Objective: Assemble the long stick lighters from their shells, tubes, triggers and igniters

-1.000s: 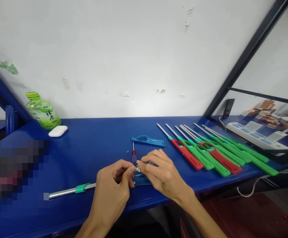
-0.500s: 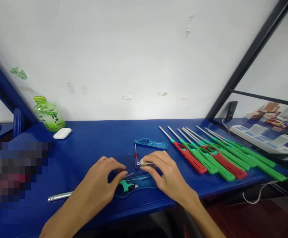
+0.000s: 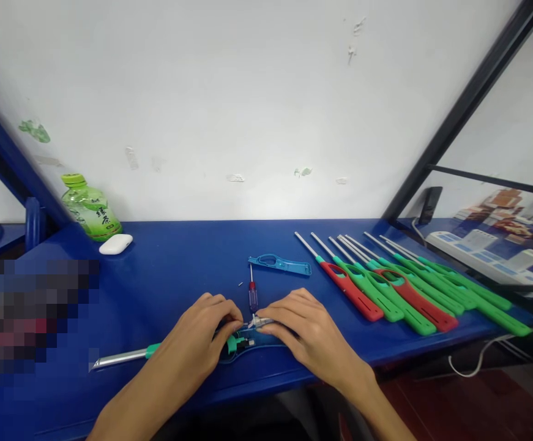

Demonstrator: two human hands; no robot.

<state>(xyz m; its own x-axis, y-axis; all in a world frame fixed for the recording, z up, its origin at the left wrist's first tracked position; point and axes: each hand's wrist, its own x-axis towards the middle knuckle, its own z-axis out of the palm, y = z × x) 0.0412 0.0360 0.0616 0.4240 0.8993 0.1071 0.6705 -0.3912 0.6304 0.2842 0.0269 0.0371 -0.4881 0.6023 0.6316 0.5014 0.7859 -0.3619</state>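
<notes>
My left hand (image 3: 202,334) pinches a thin clear tube (image 3: 246,324), its end close to the fitting in the other hand. Between the thumb and fingers of my right hand (image 3: 312,331) is a clear fuel tank with a white valve (image 3: 261,321). Tube and valve meet or nearly meet; I cannot tell which. Under both hands lies an opened blue lighter shell (image 3: 268,346) with a green trigger (image 3: 233,344), its metal barrel (image 3: 123,358) pointing left. Just beyond the hands is a small screwdriver (image 3: 253,297), below the other blue shell half (image 3: 289,267).
Several red and green long lighters (image 3: 385,282) lie in a row on the right. A green tea bottle (image 3: 92,208) and a white earbud case (image 3: 115,244) are at the back left. A tiny metal piece (image 3: 240,283) lies left of the screwdriver. A power strip (image 3: 481,254) is far right.
My right hand has brought the fuel tank down and left. My left hand has moved right with the tube, so the two hands are closer together. The lighter's barrel has shifted slightly.
</notes>
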